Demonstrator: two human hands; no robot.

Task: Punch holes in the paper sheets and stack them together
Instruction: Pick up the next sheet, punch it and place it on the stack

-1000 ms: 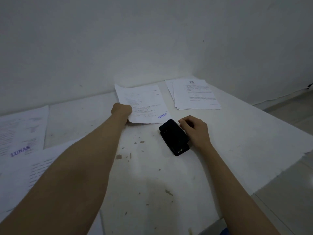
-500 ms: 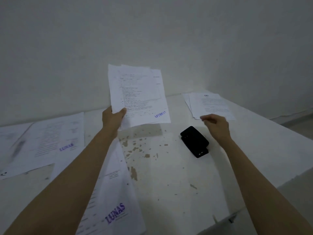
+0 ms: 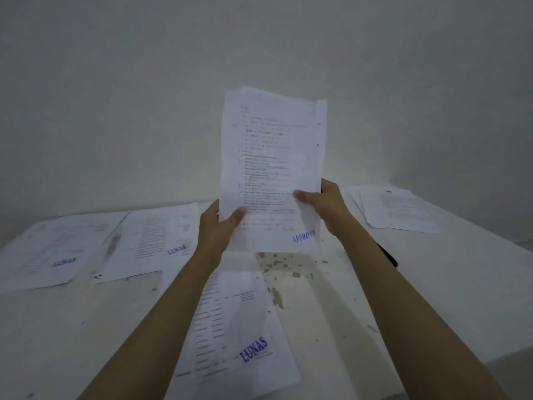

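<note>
Both forearms bare, no sleeves (hands (image 3: 222, 226) too).

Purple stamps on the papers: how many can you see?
4. Three LUNAS stamps on sheets lying on the table: far left, middle left, nearest. One on the held sheets. Others may be hidden.

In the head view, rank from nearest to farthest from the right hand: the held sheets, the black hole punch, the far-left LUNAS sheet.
1. Held sheets: gripped by the right hand.
2. Black hole punch: just beyond its forearm, mostly hidden.
3. Far-left LUNAS sheet: across the table.
</note>
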